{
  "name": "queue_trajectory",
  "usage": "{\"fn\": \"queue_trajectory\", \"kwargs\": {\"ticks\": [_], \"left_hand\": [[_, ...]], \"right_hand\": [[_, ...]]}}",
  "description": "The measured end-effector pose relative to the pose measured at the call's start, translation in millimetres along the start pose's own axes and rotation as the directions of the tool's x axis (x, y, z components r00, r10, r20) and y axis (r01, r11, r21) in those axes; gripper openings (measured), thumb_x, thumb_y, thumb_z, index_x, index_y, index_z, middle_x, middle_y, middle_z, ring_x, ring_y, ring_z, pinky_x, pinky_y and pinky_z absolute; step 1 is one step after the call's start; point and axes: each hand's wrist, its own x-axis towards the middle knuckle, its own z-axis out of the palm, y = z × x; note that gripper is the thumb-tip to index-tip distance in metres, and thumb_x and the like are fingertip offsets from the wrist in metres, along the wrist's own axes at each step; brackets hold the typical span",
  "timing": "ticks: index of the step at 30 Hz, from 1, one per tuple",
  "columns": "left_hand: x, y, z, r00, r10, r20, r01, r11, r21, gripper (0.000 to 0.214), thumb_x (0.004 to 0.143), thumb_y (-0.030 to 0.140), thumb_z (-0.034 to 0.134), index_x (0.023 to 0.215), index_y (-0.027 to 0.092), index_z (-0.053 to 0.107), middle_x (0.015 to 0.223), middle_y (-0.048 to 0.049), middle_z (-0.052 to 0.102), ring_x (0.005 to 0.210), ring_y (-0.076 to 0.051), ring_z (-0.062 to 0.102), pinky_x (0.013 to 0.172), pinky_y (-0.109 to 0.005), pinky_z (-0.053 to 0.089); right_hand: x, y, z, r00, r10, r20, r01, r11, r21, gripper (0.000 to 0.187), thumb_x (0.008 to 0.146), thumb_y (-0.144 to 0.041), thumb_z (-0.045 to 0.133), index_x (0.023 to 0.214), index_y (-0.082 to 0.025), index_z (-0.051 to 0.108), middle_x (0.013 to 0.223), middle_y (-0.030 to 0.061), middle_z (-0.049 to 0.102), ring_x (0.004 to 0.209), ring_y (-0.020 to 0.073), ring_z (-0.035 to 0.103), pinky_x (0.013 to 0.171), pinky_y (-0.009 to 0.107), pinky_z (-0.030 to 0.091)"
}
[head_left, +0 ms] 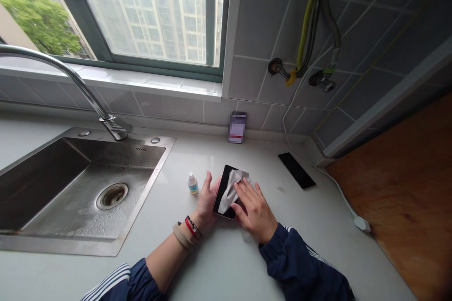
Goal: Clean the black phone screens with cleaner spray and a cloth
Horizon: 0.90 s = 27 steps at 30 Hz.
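Note:
A black phone (223,187) lies flat on the white counter (219,263) in front of me. My left hand (207,200) rests against the phone's left edge, fingers around its side, steadying it. My right hand (254,210) lies on the phone with its fingers stretched out, pressing a grey cloth (231,190) onto the screen. A small white dropper bottle (192,183) with a blue label stands upright just left of my left hand, not touched.
A steel sink (38,183) with a curved tap (70,77) fills the left. A second black phone (296,170) lies to the right beside a white cable (335,183). A small box (237,127) leans on the tiled wall. Wooden board (406,188) at right.

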Motion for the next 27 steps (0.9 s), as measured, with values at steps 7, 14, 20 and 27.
{"fn": "queue_trajectory", "kwargs": {"ticks": [7, 14, 20, 27], "left_hand": [[-3.3, 7.8, -1.4, 1.000, 0.004, -0.013, -0.004, 1.000, -0.024, 0.081, 0.095, 0.072, 0.039, 0.154, 0.017, 0.043, 0.136, -0.0168, 0.066, 0.122, -0.038, 0.064, 0.111, -0.052, 0.043], [1.3, 6.8, -8.1, 1.000, 0.007, 0.024, -0.006, 1.000, -0.029, 0.081, 0.096, 0.070, 0.039, 0.157, 0.016, 0.038, 0.138, -0.0182, 0.065, 0.120, -0.035, 0.066, 0.110, -0.049, 0.044], [4.1, 3.6, -12.3, 1.000, 0.005, 0.019, -0.004, 0.999, -0.040, 0.082, 0.095, 0.071, 0.038, 0.157, 0.017, 0.037, 0.136, -0.0182, 0.066, 0.120, -0.035, 0.066, 0.107, -0.049, 0.047], [-2.2, -3.7, -4.3, 0.999, -0.030, -0.012, 0.030, 0.998, 0.053, 0.081, 0.094, 0.073, 0.042, 0.154, 0.019, 0.044, 0.134, -0.0166, 0.067, 0.126, -0.037, 0.062, 0.108, -0.053, 0.046]], "right_hand": [[-13.7, -39.0, 4.6, 0.967, -0.253, -0.009, 0.253, 0.965, 0.073, 0.062, 0.101, -0.046, 0.053, 0.150, -0.007, 0.048, 0.154, 0.0174, 0.049, 0.152, 0.0346, 0.031, 0.121, 0.062, 0.032], [-11.7, -31.6, 2.2, 0.969, -0.249, -0.005, 0.249, 0.968, 0.022, 0.060, 0.100, -0.034, 0.055, 0.153, -0.010, 0.043, 0.153, 0.0166, 0.051, 0.149, 0.0333, 0.038, 0.123, 0.064, 0.028], [-16.9, -45.6, 2.9, 0.976, -0.216, -0.001, 0.216, 0.976, -0.018, 0.061, 0.096, -0.029, 0.058, 0.151, -0.005, 0.045, 0.156, 0.0164, 0.045, 0.151, 0.0355, 0.033, 0.120, 0.063, 0.035], [-10.6, -33.3, 0.7, 0.984, -0.176, 0.005, 0.176, 0.984, -0.032, 0.067, 0.102, -0.040, 0.052, 0.159, -0.010, 0.032, 0.160, 0.0151, 0.039, 0.152, 0.0334, 0.032, 0.124, 0.063, 0.024]]}}
